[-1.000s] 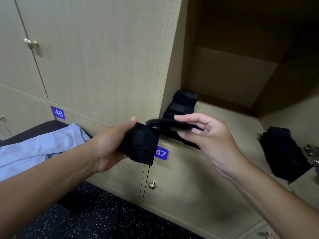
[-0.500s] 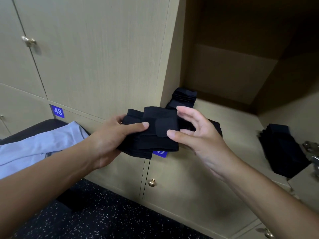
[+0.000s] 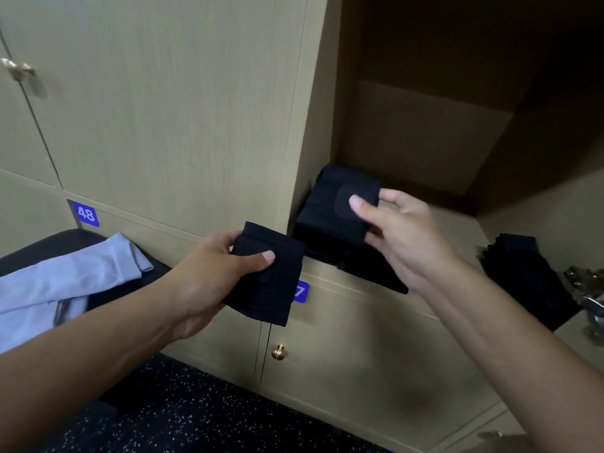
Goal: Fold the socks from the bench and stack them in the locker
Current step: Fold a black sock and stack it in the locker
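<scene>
My left hand [image 3: 209, 276] grips a folded black sock [image 3: 271, 279] in front of the locker's lower doors, thumb on top. My right hand [image 3: 402, 237] pinches a second folded black sock [image 3: 340, 210] and holds it just over the stack of black socks [image 3: 330, 253] at the left front of the open locker's shelf [image 3: 457, 243]. Whether that sock touches the stack below it I cannot tell. Another pile of black socks [image 3: 523, 273] lies at the shelf's right side.
A light blue garment [image 3: 65, 282] lies on the dark bench [image 3: 39, 246] at the left. Closed locker doors with number tags 48 [image 3: 85, 213] and brass knobs [image 3: 278, 352] surround the open compartment. A metal hinge [image 3: 588, 289] sits at the right edge. Speckled dark floor lies below.
The two socks were held together between both hands. Now they are apart: my right hand has carried one up and right into the locker, my left hand keeps the other lower.
</scene>
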`<state>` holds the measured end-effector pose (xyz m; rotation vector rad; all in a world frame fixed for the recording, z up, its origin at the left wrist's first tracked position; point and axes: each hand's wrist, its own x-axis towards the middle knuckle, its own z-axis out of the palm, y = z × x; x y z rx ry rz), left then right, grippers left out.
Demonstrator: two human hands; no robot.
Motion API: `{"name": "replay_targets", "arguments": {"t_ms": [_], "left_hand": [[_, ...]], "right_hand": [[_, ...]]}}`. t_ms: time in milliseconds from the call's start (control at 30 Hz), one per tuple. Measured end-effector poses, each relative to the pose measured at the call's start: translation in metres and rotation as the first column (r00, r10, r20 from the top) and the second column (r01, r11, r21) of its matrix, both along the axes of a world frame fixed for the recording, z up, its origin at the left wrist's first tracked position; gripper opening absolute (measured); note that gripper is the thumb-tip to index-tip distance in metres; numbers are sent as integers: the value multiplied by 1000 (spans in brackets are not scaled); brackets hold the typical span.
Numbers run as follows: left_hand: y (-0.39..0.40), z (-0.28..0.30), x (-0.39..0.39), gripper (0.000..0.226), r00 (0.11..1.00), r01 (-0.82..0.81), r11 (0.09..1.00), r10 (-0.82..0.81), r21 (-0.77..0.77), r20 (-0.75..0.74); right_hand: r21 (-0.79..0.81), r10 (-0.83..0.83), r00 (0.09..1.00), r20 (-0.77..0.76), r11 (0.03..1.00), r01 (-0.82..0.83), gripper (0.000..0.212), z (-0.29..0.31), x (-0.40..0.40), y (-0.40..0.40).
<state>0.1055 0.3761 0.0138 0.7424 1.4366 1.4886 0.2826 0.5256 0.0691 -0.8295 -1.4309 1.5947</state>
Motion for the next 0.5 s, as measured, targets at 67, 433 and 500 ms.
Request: {"name": "replay_targets", "arguments": {"t_ms": [67, 433, 500], "left_hand": [[4, -2, 4, 27, 1000, 16, 1000, -16, -3, 9], [15, -5, 21, 28, 997, 76, 997, -76, -22, -15], [14, -6, 20, 28, 997, 74, 997, -74, -30, -18]], "right_hand": [[-67, -12, 997, -79, 998, 7, 21, 5, -1, 18], [-223, -72, 997, -35, 973, 62, 45, -9, -30, 83], [-225, -87, 996, -24, 971, 79, 46, -13, -34, 86]]}}
